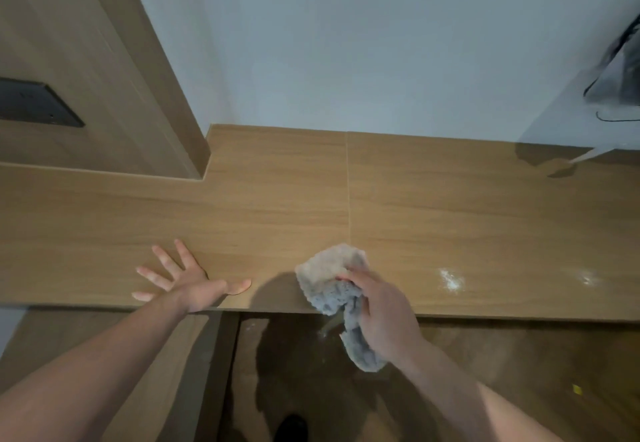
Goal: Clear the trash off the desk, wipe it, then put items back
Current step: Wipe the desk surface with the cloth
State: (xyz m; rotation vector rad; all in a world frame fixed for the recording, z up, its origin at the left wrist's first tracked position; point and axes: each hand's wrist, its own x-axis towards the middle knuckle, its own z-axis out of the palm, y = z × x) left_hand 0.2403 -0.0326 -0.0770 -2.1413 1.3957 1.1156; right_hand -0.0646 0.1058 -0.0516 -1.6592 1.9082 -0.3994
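**Cloth at the desk's front edge**

Pale wall (381,43) fills the background above the wooden desk (277,199), whose top runs left to right with a seam down its middle. To my left a wooden panel (86,77) rises beside the desk, carrying a dark plate (34,102). At the far right something dark and blurred (620,60) sits by the wall; I cannot tell what it is.

My left hand (187,282) lies flat on the desk near the front edge, fingers spread wide, gripping nothing.

My right hand (377,306) holds the grey cloth (332,278), fingers curled round its middle. The cloth's long axis runs from the desk towards me: its bunched upper end points away at the wall and rests on the desk, while its lower tail hangs past the front edge.

Right of the cloth, whitish smudges (450,280) mark the desk.
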